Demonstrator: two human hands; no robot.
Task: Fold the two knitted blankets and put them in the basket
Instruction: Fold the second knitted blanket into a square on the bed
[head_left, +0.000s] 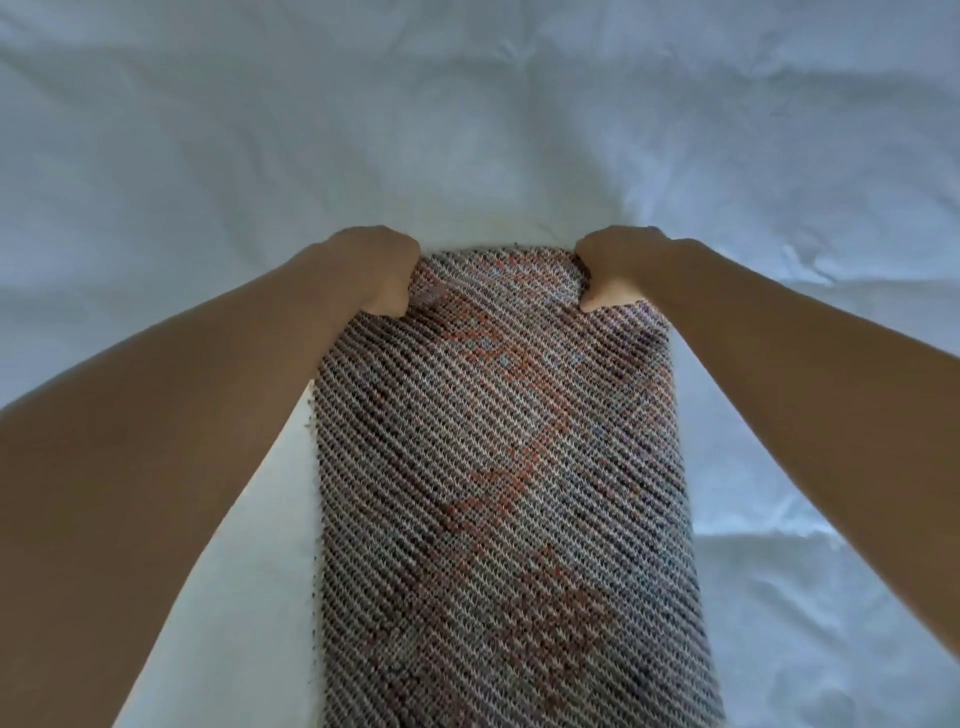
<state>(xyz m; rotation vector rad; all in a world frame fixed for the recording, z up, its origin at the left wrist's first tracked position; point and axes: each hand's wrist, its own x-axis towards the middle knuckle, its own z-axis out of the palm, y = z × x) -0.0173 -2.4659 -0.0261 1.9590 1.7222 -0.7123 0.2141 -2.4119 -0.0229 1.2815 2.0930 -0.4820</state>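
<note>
"Where was the knitted blanket (509, 467) at that point?"

"Stretched out as a long narrow strip on the white sheet (208, 130), running from the near edge of the view away from the person. It looked doubled lengthwise already, though I could not tell how many layers lay in it."

"And the hands?"

"Both closed tight on the blanket's far end. The left hand (382, 273) gripped the far left corner, the right hand (615, 273) the far right corner, each with a bunch of knit pinched under the thumb."

"So which step was that, by your reckoning?"

"The folding of one blanket, somewhere in the middle of it. The second blanket and the basket were nowhere in view, so most of the task seemed left to do."

"What did the next move call for?"

"I would judge, bringing that far end back toward the near end, corners kept level so the edges meet square. Loose knit stretches and sags, so an even pull from both hands mattered."
</note>
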